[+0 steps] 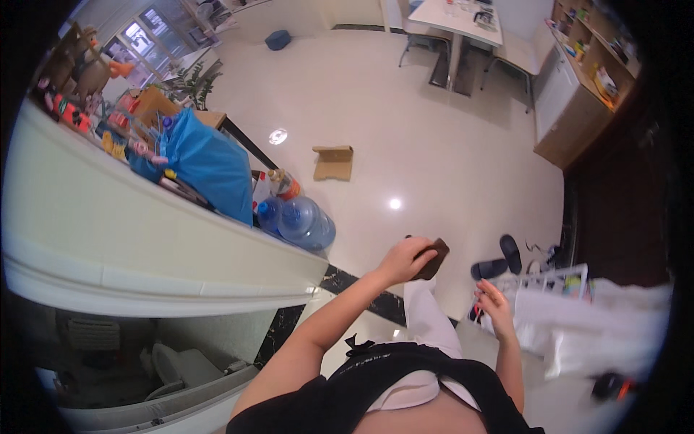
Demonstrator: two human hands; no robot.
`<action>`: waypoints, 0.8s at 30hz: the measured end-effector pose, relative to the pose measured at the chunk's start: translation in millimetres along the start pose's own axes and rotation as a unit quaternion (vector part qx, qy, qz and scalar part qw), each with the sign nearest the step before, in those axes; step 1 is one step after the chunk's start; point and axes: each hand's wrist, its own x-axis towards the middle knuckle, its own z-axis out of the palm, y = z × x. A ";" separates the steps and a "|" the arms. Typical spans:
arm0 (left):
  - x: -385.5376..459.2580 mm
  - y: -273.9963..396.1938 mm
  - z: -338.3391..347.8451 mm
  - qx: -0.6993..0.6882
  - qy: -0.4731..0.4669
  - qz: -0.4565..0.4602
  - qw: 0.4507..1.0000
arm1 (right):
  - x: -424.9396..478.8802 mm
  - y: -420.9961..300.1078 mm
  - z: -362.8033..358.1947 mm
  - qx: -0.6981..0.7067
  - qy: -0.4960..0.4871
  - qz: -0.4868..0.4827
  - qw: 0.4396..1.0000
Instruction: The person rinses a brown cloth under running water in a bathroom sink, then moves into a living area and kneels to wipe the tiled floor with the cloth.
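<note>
My left hand point(406, 259) is closed around a dark brown, flat, soft-looking item point(434, 263) and holds it out above the pale floor; the picture does not settle what it is. Nothing shows in my right hand point(496, 305), its fingers partly bent and apart. Just beyond that hand, a pair of dark slide slippers point(489, 268) lies on the floor. Beside it stands a white metal rack point(553, 275), partly covered by white fabric point(585, 320).
Large blue plastic water bottles point(306, 222) stand by the wall end at left, near a blue bag point(206, 163). An opened cardboard piece point(333, 164) lies on the floor ahead. Farther off are a white table point(455, 20), chairs and a wooden cabinet point(574, 114). A dark door point(618, 200) is at right.
</note>
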 end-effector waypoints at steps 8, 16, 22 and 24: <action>96.5 -122.7 -123.8 0.181 0.016 -0.297 0.937 | 258.8 -30.4 -66.7 -0.508 -0.018 -0.062 0.859; 57.5 -267.0 -183.2 0.154 0.243 -0.591 0.754 | 598.3 -192.9 52.1 -0.426 -0.215 -0.038 0.878; 191.2 -370.9 -282.3 0.119 0.273 -0.549 0.781 | 793.1 -210.6 53.8 -0.446 -0.161 0.015 0.880; 261.4 -381.2 -341.4 0.132 0.294 -0.488 0.812 | 825.3 -204.5 52.1 -0.537 -0.156 0.068 0.827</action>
